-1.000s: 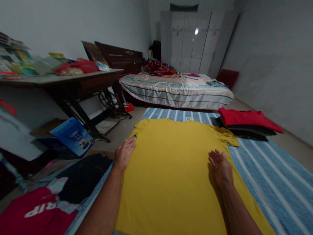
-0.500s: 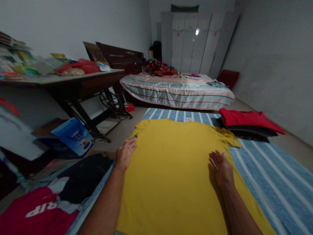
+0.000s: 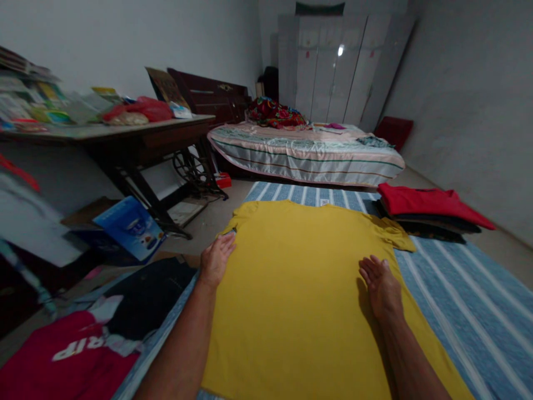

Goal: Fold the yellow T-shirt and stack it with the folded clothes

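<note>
A yellow T-shirt (image 3: pixel 300 289) lies spread flat on a blue-and-white striped sheet (image 3: pixel 453 283), its neckline away from me. My left hand (image 3: pixel 216 260) rests at the shirt's left edge just below the sleeve, fingers stretched out. Over the right part of the shirt is my right hand (image 3: pixel 381 286), palm turned inward and fingers extended, casting a shadow on the cloth. Neither hand holds anything. The right sleeve (image 3: pixel 397 236) sticks out to the side with some creases.
Folded clothes with a red one (image 3: pixel 428 201) on top are stacked at the right. A pink garment with white letters (image 3: pixel 70 353) and a dark garment (image 3: pixel 154 300) lie at the left. Beyond are a sewing-machine table (image 3: pixel 145 133), a blue box (image 3: pixel 131 230) and a bed (image 3: pixel 308 155).
The view has shifted slightly, so everything appears a little further right. Both hands keep almost the same place over the T-shirt.
</note>
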`<move>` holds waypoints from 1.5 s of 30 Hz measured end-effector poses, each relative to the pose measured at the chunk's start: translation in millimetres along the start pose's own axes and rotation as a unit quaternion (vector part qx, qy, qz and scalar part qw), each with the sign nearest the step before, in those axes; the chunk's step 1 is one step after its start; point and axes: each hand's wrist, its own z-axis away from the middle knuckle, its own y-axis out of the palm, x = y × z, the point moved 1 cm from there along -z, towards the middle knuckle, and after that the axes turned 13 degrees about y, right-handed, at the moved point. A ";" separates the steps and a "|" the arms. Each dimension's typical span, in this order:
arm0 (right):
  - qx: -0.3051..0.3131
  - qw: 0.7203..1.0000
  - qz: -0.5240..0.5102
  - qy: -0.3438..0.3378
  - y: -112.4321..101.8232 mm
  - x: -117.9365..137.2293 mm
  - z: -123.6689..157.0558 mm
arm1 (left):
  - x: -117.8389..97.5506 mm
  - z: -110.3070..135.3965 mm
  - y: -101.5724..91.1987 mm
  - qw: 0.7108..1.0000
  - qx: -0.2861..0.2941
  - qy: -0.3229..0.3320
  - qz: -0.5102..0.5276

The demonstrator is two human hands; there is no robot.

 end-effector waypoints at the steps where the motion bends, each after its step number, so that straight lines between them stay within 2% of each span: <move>1: -0.001 1.000 0.000 0.000 -0.1 -0.1 0.0 | 0.4 -0.2 -0.2 1.000 0.000 0.001 0.000; 45: -0.010 1.000 0.012 0.006 3.0 0.6 1.5 | 3.7 -3.0 -2.3 1.000 0.007 -0.004 0.001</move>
